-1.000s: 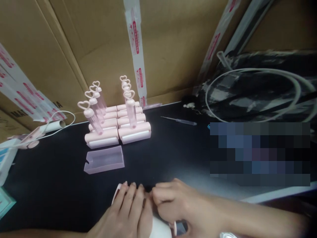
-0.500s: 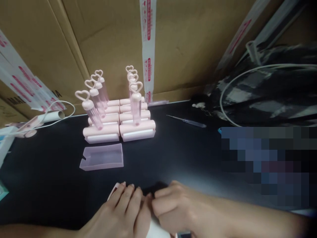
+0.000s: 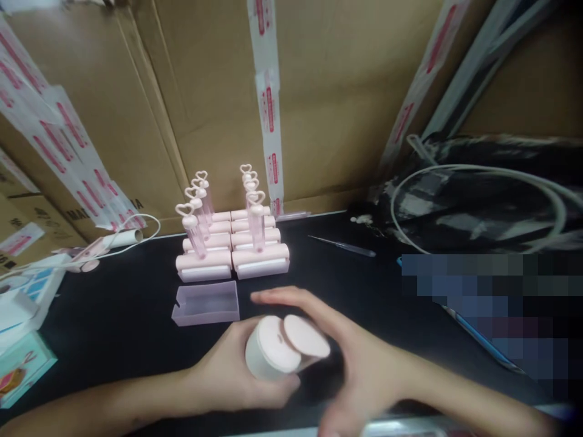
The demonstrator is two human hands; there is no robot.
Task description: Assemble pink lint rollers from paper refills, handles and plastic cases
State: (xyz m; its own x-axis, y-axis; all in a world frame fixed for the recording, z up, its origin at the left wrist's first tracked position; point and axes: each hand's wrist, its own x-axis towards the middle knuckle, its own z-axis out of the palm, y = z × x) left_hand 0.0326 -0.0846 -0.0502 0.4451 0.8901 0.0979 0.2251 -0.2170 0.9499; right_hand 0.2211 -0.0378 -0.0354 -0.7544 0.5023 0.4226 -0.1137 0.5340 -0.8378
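Observation:
My left hand (image 3: 241,364) is wrapped round a lint roller (image 3: 268,355) near the front of the table. Its white roll points end-on toward me, and a pale pink rounded piece juts out on the right. To the right of it my right hand (image 3: 359,358) is open, fingers and thumb spread, apparently clear of the roller. Just beyond the hands lies a translucent lilac cover tray (image 3: 207,303). Behind that, two rows of pink lint rollers (image 3: 259,258) stand with clear handles upright, each topped by a heart-shaped loop.
A thin screwdriver-like tool (image 3: 344,246) lies right of the rows. At the left are a white cardboard tube (image 3: 122,238), a white cable and a teal box (image 3: 27,367). Cardboard (image 3: 337,121) walls the back. A coiled white cable (image 3: 473,167) rests on black plastic at right.
Both hands have come up and forward. My right hand has moved off the roller and spread its fingers, while my left keeps hold. The camera view has shifted.

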